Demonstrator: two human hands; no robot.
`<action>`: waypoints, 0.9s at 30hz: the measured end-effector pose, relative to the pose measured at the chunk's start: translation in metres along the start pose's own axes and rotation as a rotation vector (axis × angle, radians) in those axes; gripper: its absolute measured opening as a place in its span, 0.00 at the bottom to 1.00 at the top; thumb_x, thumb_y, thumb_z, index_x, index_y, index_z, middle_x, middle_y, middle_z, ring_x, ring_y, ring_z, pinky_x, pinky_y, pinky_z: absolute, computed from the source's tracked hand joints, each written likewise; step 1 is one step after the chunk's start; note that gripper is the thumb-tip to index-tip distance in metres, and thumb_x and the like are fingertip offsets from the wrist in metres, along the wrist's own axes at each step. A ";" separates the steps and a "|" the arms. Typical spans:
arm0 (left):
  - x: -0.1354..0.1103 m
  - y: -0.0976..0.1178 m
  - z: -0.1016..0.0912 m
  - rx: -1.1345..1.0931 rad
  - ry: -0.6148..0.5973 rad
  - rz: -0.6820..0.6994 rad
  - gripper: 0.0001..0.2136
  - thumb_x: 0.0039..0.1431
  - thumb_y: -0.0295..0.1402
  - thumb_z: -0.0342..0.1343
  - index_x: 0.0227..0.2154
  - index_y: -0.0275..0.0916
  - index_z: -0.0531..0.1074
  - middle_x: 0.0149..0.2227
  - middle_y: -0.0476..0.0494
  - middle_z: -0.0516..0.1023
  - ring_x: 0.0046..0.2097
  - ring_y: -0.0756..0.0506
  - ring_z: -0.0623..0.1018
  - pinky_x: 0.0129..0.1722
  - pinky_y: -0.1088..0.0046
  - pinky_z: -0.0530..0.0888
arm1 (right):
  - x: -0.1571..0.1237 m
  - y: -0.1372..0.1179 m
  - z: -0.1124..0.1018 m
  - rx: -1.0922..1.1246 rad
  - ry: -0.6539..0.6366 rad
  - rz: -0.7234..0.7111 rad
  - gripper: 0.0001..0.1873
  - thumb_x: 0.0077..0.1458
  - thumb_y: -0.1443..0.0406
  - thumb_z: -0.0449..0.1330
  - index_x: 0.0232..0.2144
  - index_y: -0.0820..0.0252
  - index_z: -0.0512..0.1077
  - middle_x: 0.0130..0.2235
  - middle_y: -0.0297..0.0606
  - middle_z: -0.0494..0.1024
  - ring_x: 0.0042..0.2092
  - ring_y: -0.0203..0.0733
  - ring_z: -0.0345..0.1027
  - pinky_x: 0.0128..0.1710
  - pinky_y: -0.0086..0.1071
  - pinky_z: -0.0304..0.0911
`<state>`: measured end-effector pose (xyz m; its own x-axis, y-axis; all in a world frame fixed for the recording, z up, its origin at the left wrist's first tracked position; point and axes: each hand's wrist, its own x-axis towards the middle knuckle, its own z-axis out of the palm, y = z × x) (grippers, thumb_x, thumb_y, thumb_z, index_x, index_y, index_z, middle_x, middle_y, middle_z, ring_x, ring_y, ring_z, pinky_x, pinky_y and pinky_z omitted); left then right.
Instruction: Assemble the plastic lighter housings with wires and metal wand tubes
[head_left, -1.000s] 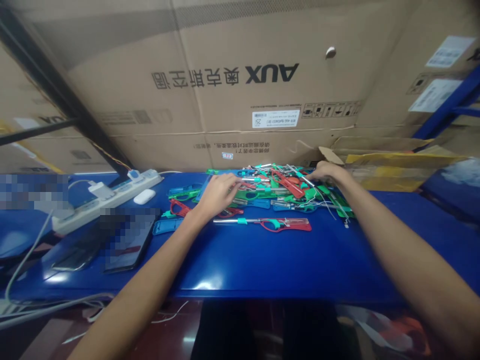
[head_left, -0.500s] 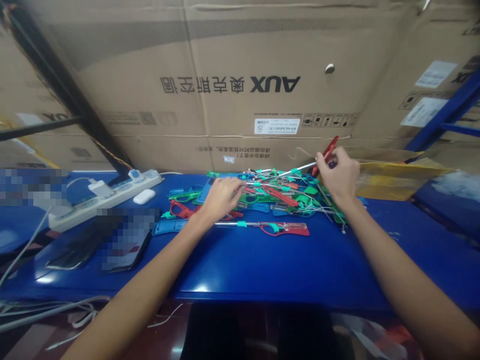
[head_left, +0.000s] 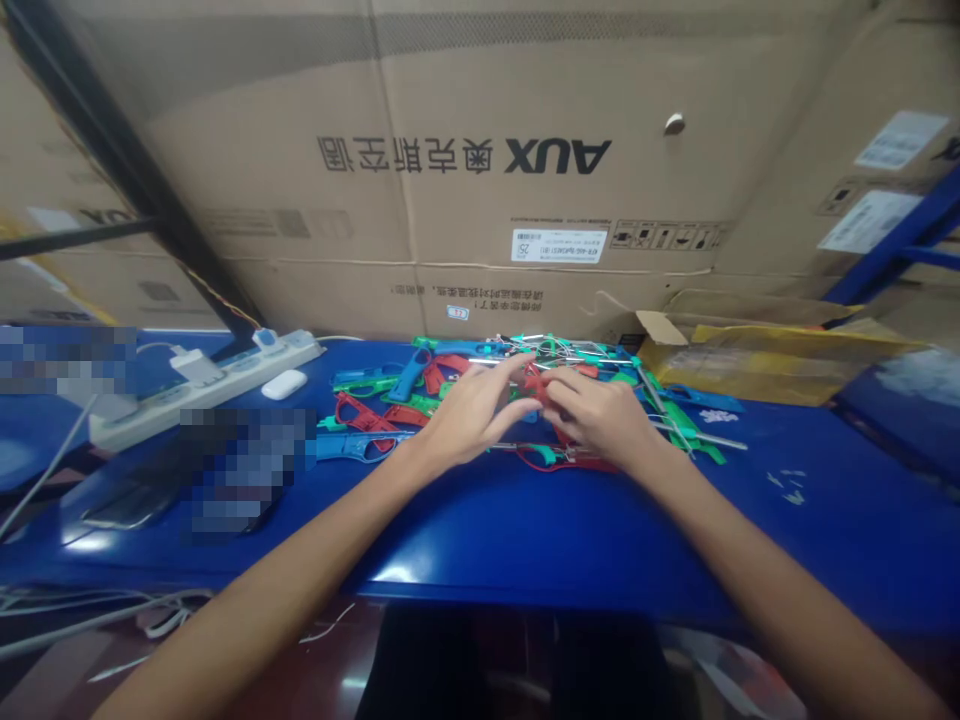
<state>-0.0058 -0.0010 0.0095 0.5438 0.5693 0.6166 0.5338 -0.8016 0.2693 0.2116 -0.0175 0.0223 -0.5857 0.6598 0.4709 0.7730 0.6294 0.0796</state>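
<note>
My left hand (head_left: 476,405) and my right hand (head_left: 604,415) meet over the middle of a pile of stick lighters. At my fingertips is a red lighter handle (head_left: 535,388), mostly hidden by them. My right fingers pinch it, while my left thumb and forefinger curve round it from the other side. Behind and below the hands lie several blue, green and red lighter pieces with metal rods and thin wires. Nearest the front lies a blue lighter (head_left: 345,446), with a red lighter (head_left: 555,458) to its right, partly hidden by my hands.
A white power strip (head_left: 217,390) with plugs and a white rounded case (head_left: 284,384) are at the left. Blurred phones (head_left: 247,480) lie nearer me. An open carton with yellow tape (head_left: 750,365) stands at the right. Large cardboard (head_left: 450,80) backs the blue table (head_left: 525,540).
My right hand has come left and down from near the carton, bringing the red lighter to the middle. My left hand has moved slightly right to meet it.
</note>
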 end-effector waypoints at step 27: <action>-0.003 -0.032 -0.005 0.026 -0.389 0.172 0.14 0.73 0.39 0.47 0.47 0.44 0.78 0.42 0.44 0.82 0.48 0.42 0.75 0.53 0.60 0.67 | -0.017 0.039 -0.035 0.547 -0.614 0.127 0.21 0.59 0.48 0.60 0.42 0.55 0.80 0.30 0.34 0.78 0.30 0.40 0.67 0.30 0.32 0.57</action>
<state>-0.0272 0.0219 0.0025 0.8277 0.4578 0.3246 0.4271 -0.8891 0.1648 0.2605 -0.0184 0.0485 -0.6532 0.7462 -0.1287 0.7074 0.5408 -0.4551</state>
